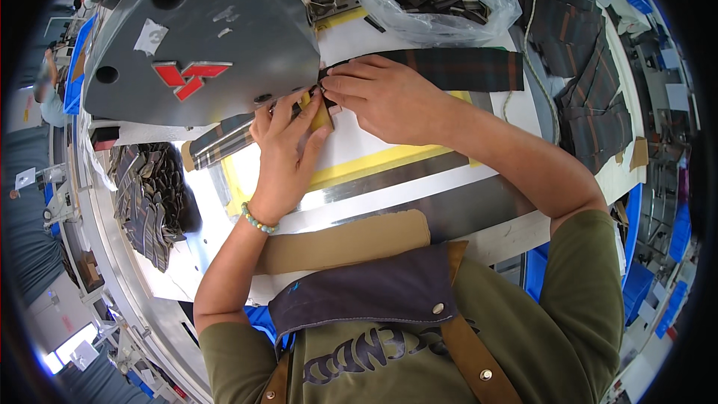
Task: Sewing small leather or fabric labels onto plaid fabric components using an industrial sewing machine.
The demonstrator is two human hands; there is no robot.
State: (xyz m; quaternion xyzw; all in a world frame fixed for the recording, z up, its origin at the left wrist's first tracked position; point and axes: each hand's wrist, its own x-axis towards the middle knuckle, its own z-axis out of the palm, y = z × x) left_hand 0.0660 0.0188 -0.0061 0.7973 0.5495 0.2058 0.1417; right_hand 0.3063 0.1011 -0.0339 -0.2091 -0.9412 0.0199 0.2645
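A dark plaid fabric strip (pixel 471 69) runs from the right to the edge of the grey sewing machine head (pixel 239 37). Across its left end lies my right hand (pixel 385 97), closed, with the fingertips pinched together at the machine's edge. My left hand (pixel 284 146) meets it there, fingers bent and fingertips at a small dark spot. Whatever sits between the left fingers is too small to name. Beside the left thumb is a yellowish piece (pixel 321 118). The fingers and the machine head hide the strip's left end.
Striped fabric pieces (pixel 153 202) are heaped at the left. A clear plastic bag (pixel 378 0) with small dark pieces stands at the back. Folded plaid pieces (pixel 594 97) and a cord (pixel 532 67) lie on the right. Brown cardboard (pixel 348 242) lines the near edge.
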